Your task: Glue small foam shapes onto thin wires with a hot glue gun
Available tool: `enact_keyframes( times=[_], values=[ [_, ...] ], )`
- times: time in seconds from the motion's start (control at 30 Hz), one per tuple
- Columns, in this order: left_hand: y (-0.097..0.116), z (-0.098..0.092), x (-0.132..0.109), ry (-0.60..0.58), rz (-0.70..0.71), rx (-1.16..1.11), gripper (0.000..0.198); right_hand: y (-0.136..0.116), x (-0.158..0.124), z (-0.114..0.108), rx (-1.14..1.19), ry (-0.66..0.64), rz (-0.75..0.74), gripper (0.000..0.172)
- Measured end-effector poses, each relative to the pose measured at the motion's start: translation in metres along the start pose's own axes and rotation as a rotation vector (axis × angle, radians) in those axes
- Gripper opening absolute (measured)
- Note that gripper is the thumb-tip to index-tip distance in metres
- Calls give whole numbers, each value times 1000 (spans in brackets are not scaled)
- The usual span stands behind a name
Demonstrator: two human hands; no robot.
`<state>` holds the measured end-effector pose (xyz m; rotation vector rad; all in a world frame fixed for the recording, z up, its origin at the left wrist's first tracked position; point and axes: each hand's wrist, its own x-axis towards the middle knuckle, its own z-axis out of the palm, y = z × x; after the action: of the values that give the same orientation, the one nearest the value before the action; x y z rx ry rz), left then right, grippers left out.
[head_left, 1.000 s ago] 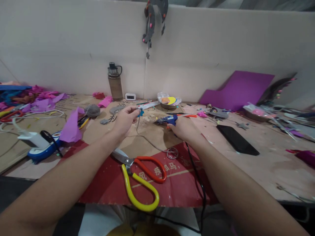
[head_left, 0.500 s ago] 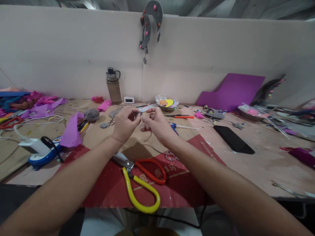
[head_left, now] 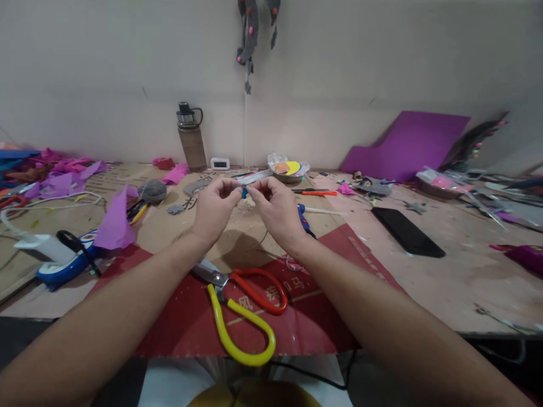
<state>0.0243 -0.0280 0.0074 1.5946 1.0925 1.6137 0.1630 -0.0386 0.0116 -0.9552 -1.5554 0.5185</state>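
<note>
A small blue piece (head_left: 245,193) is pinched between the fingertips of both hands, above the middle of the table. My left hand (head_left: 215,208) is closed on its left side. From the right, my right hand (head_left: 276,210) grips it with thumb and fingers pressed together. The fingers cover much of the piece, so its shape is hard to tell. Nearer to me, scissors (head_left: 250,308) with one red and one yellow handle lie partly open on a red printed sheet (head_left: 169,322).
A bottle (head_left: 192,141) and a small white clock (head_left: 219,164) stand by the wall. Behind my right hand lie a dish (head_left: 291,172) and a blue glue gun (head_left: 302,217). Further right is a black phone (head_left: 407,232). At left are a grey yarn ball (head_left: 153,191) and a power strip (head_left: 68,268).
The view has tilted down slightly. Both hands have drawn closer together, with the right fingers more tightly closed, and the blue piece now shows between them.
</note>
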Motion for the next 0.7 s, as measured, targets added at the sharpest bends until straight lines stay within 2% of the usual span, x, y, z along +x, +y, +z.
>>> enact_keyframes(
  times=[0.33, 0.7],
  values=[
    [3, 4, -3, -21, -63, -86, 14, 2, 1, -2, -142, 3, -73, 22],
    [6, 6, -5, -66, -99, -123, 13, -1, 2, -2, -179, 15, -35, 22]
  ],
)
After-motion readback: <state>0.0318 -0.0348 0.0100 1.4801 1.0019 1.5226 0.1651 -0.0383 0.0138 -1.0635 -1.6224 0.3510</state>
